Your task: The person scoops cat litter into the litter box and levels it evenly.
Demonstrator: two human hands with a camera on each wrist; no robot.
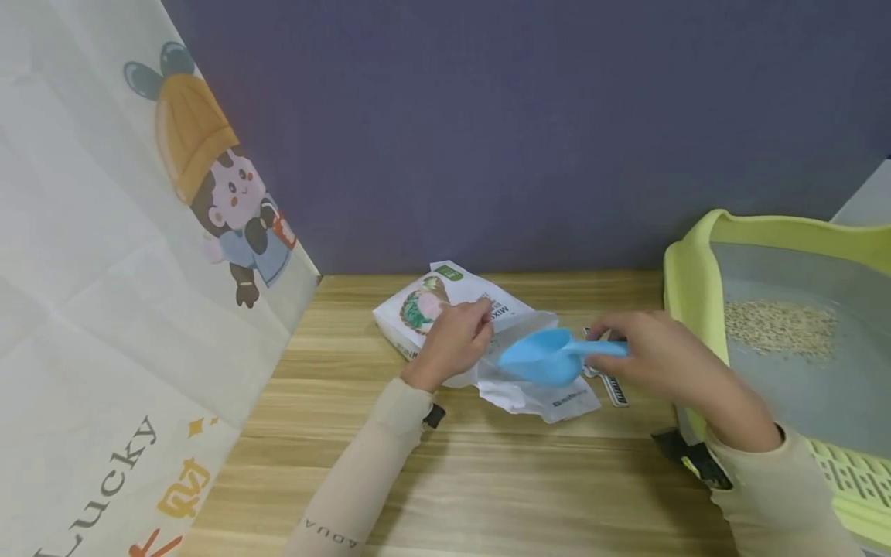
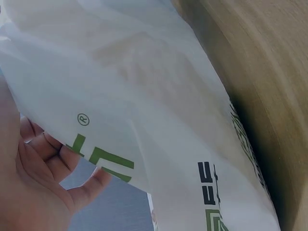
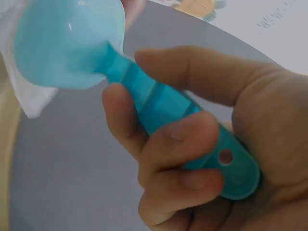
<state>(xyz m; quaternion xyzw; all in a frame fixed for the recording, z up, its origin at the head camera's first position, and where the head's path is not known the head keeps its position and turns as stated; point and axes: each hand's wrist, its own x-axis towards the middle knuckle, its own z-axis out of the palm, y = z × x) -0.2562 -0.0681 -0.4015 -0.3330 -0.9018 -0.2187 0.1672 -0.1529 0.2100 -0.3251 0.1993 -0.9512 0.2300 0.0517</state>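
A white printed bag [image 1: 557, 401] lies on the table with its open mouth facing right; pale contents show faintly through it in the left wrist view. My left hand [image 1: 455, 340] grips the upper edge of the bag, its fingers partly hidden behind the plastic [image 2: 110, 86]. In my right hand [image 1: 668, 360] is a blue scoop [image 1: 546, 360], its bowl at the bag's mouth. The right wrist view shows fingers and thumb curled round the ribbed scoop handle [image 3: 166, 103]. Whether the bowl holds anything cannot be made out.
To the right stands a litter box with a yellow-green rim [image 1: 703, 282], a heap of beige pellets [image 1: 780, 326] on its grey floor. A flat black-and-white item [image 1: 616, 391] lies partly under the scoop. A dark partition [image 1: 487, 139] rises behind the wooden table [image 1: 557, 480].
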